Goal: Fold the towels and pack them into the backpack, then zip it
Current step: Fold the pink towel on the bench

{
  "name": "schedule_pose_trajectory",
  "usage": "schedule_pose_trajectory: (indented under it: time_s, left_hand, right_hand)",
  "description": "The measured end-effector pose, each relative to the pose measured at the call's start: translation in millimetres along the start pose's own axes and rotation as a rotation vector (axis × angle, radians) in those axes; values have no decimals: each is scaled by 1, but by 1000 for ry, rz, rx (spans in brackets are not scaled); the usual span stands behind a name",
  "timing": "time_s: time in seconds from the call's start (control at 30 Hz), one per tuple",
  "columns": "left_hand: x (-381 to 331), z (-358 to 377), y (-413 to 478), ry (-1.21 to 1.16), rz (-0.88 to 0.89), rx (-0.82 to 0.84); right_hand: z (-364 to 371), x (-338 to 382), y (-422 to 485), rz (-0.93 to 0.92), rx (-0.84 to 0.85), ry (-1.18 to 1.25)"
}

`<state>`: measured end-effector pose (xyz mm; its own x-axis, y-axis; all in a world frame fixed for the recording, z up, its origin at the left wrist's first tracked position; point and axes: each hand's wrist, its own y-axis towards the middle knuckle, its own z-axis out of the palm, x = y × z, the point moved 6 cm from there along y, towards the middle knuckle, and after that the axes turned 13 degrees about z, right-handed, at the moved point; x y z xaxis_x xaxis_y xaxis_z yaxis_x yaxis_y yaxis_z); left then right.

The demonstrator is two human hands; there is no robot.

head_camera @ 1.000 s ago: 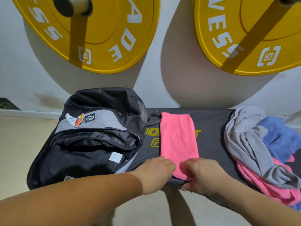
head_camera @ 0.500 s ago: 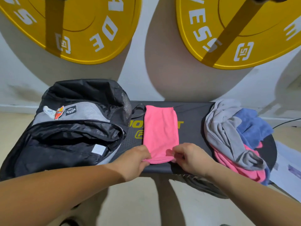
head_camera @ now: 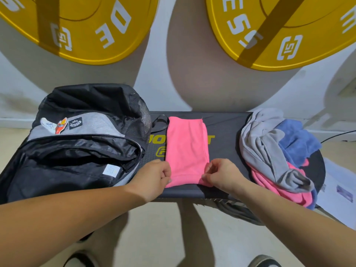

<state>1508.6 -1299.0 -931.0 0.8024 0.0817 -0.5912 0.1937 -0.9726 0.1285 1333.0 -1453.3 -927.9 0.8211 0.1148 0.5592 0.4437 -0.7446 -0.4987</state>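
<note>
Pink towel (head_camera: 186,149) lies flat in the middle of the dark surface (head_camera: 225,149), folded into a long narrow strip running away from me, covering part of the yellow lettering printed there

My left hand (head_camera: 154,178) is at the strip's near left corner, grip closed in a pinch on the edge of the cloth. My right hand (head_camera: 221,175) is at the near right corner, thumb and forefinger likewise pinched on the fabric, other fingers curled in. Both corners sit close to the near edge of the surface

Backpack (head_camera: 77,147) lies on its back at the left end of the surface, just beside the towel. Main compartment unzipped and gaping, black lining showing, a small white label inside. Grey panel above the opening carries a few patches. Can't make out any towel inside it

Unfolded pile at the right end, well apart from the strip: grey towel (head_camera: 265,151) draped on top, blue towel (head_camera: 298,143) behind it, another pink towel (head_camera: 279,187) underneath, hanging toward the near edge

Two yellow weight plates (head_camera: 92,31) on the wall above. Pale floor below the surface
</note>
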Motion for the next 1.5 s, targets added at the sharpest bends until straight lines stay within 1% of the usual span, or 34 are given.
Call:
schedule_pose_trajectory:
  time_s: [0.03,0.07,0.1,0.13,0.17,0.23,0.27,0.33,0.4,0.5,0.6,0.67,0.73,0.8,0.83,0.9,1.0,1.03,1.07,1.1,1.13,1.2,1.23,1.3,1.37,1.43,1.5]
  left_hand:
    - [-11,-1,1,98,140,36]
    - [-20,2,1,211,273,112]
    - [-29,7,0,336,385,201]
    - [-35,12,-3,447,453,273]
    - [-41,15,-5,522,470,327]
    - [-47,19,-9,567,444,363]
    - [-47,20,-10,563,423,356]
    - [-41,19,-8,491,357,346]
    - [-29,15,-4,365,272,336]
    - [-18,9,0,213,179,279]
    - [-21,5,1,186,138,210]
    - [-22,3,0,156,104,155]
    - [-16,0,-3,30,-4,80]
    - [-5,-2,-11,-164,-168,22]
    - [-1,-1,-14,-245,-241,7]
    - [5,1,-18,-335,-329,-12]
    - [5,1,-15,-322,-333,-32]
    - [6,-1,-13,-283,-316,-44]
    - [6,-4,-11,-230,-289,-59]
    - [6,-7,-9,-154,-229,-68]
    - [1,-10,-6,-55,-115,-59]
    - [-13,-8,0,187,212,35]
    - [-21,-4,0,320,351,103]
    - [-32,9,-5,536,521,223]
    - [-39,18,-12,640,564,298]
    - [-38,20,-16,619,532,329]
    - [-35,15,-18,558,502,296]
  right_hand:
    - [0,4,-3,-58,-56,-91]
    - [1,8,-6,-143,-129,-199]
    - [2,14,-10,-252,-215,-302]
    - [4,20,-16,-377,-291,-387]
    - [8,24,-21,-505,-339,-468]
    - [18,29,-31,-684,-355,-632]
    - [21,29,-34,-748,-363,-669]
    - [23,26,-40,-813,-341,-664]
    - [23,21,-39,-786,-315,-669]
    - [16,15,-29,-715,-309,-636]
    - [21,14,-24,-699,-291,-662]
    - [20,15,-22,-645,-251,-628]
    - [11,17,-19,-502,-134,-438]
    - [4,12,-13,-286,24,-235]
    - [3,10,-12,-212,78,-162]
    - [4,4,-10,-105,126,-58]
    - [5,0,-9,36,110,36]
    - [4,0,-9,58,90,28]
    - [3,1,-9,42,51,-25]
    - [1,3,-8,-7,-11,-122]
    - [0,6,-9,-86,-99,-230]
    - [1,16,-15,-344,-284,-392]
    - [5,21,-21,-484,-327,-447]
    - [17,27,-30,-686,-321,-576]
    - [26,28,-34,-771,-307,-709]
    - [31,29,-38,-773,-304,-779]
    - [32,28,-40,-790,-313,-760]
